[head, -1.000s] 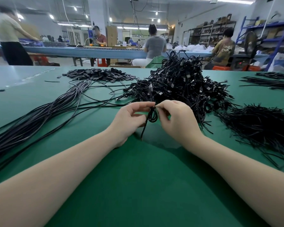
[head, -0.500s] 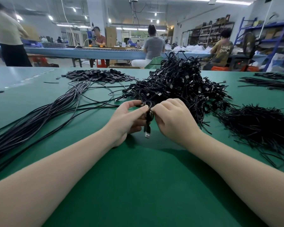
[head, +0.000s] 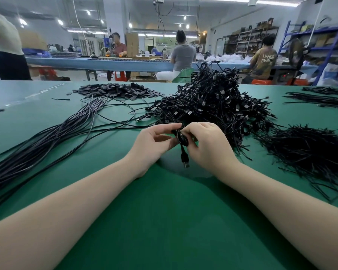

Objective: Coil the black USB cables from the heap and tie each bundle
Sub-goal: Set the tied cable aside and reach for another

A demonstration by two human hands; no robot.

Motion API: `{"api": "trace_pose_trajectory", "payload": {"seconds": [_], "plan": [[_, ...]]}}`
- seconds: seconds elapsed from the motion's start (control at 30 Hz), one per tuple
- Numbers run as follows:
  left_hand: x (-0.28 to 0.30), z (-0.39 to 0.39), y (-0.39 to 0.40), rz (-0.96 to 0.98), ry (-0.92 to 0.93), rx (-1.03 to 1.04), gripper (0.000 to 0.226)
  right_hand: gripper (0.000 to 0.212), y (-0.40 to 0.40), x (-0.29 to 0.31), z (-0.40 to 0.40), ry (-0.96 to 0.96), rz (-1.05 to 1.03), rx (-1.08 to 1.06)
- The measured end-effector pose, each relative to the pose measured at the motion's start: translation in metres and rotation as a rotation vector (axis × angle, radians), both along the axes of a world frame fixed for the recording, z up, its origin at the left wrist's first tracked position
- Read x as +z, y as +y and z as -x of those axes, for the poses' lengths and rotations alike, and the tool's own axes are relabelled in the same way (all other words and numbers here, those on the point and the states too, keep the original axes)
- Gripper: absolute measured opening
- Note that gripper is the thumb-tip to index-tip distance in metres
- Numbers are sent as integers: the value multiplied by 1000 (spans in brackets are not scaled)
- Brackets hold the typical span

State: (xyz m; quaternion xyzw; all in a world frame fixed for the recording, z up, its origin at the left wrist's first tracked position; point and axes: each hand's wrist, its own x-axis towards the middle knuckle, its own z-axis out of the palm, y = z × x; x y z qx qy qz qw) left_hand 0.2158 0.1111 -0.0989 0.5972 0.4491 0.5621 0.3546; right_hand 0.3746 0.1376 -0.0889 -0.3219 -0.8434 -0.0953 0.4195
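A small coiled black USB cable (head: 182,139) hangs between my two hands over the green table (head: 164,221), its plug end (head: 185,161) dangling down. My left hand (head: 154,145) pinches the coil's top from the left with thumb and forefinger. My right hand (head: 209,145) grips it from the right, fingers curled round the coil. Behind the hands rises a big heap of tied black cable bundles (head: 213,102). Long loose black cables (head: 47,137) fan across the table's left side.
A pile of thin black ties (head: 308,151) lies at the right. Flat black pieces (head: 117,91) are heaped at the back left, more ties (head: 320,99) at the far right. Several people work at a blue bench (head: 105,62) beyond the table.
The coil has been drawn tighter between my hands and its plug end now hangs lower. My left thumb and forefinger have lifted to the coil's top.
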Motion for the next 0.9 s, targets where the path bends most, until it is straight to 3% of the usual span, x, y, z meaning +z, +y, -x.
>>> {"api": "trace_pose_trajectory", "payload": {"seconds": [0.13, 0.27, 0.43, 0.53, 0.77, 0.83, 0.9], "plan": [[2, 1, 0, -127, 211, 188, 28, 5, -4, 3, 1, 44, 8, 30], [2, -2, -3, -57, 347, 344, 26, 4, -6, 4, -1, 40, 24, 60], [6, -2, -4, -23, 360, 295, 24, 16, -1, 1, 3, 138, -22, 49], [3, -2, -1, -73, 184, 136, 5, 7, 0, 0, 6, 134, -97, 34], [10, 1, 1, 219, -174, -61, 20, 9, 4, 4, 0, -133, -400, -29], [11, 3, 2, 249, -214, -58, 11, 7, 4, 4, 0, -99, -371, 11], [12, 4, 1, 268, -262, -46, 11, 18, 4, 3, -1, -89, -256, 35]]}}
